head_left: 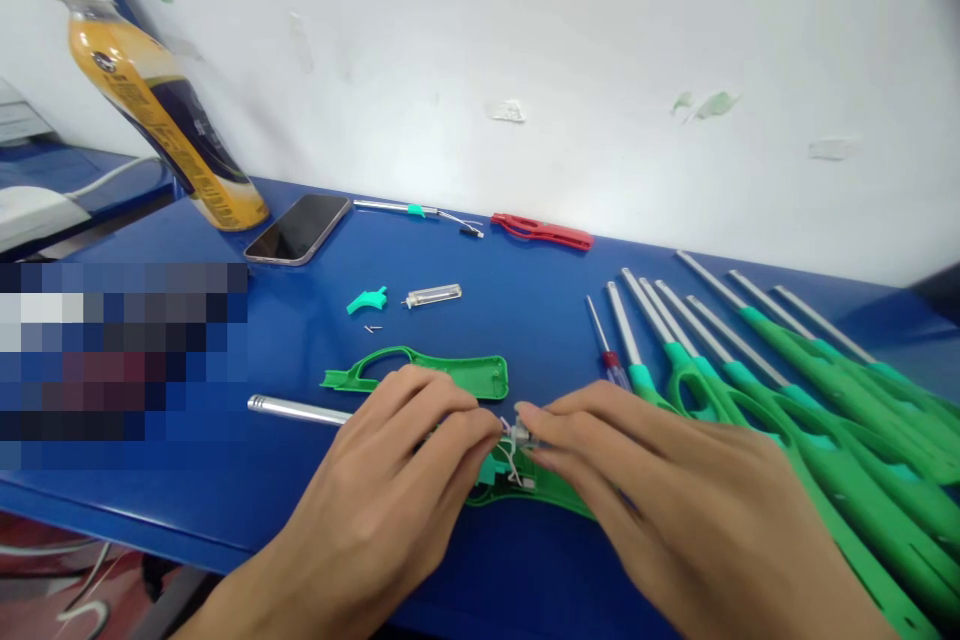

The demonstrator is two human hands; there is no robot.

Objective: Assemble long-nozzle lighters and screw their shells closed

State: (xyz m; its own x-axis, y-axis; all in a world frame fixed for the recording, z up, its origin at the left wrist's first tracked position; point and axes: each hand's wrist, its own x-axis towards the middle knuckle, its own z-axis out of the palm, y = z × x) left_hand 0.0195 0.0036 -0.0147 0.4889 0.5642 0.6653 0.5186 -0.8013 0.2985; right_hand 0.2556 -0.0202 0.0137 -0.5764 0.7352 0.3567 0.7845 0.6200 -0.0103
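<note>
A blue bench (450,265) carries everything, with long green lighters (825,370) fanned at the right, probably to keep them out of the way. The left hand (405,490) and right hand (675,490) are close together over an opened green casing (559,492), hollow side up, which seems to leave its innards reachable. A loose half shell (465,375) lies just behind, a screwdriver (613,367) to the right, a clear tank (435,295) farther back. The right fingers are clamped on a small clear piece (520,434), apparently to steady it; the left fingers are together beside white wires (512,460) (whether gripping one, I cannot tell). Tiny screws (373,328) lie together, presumably against loss.
</note>
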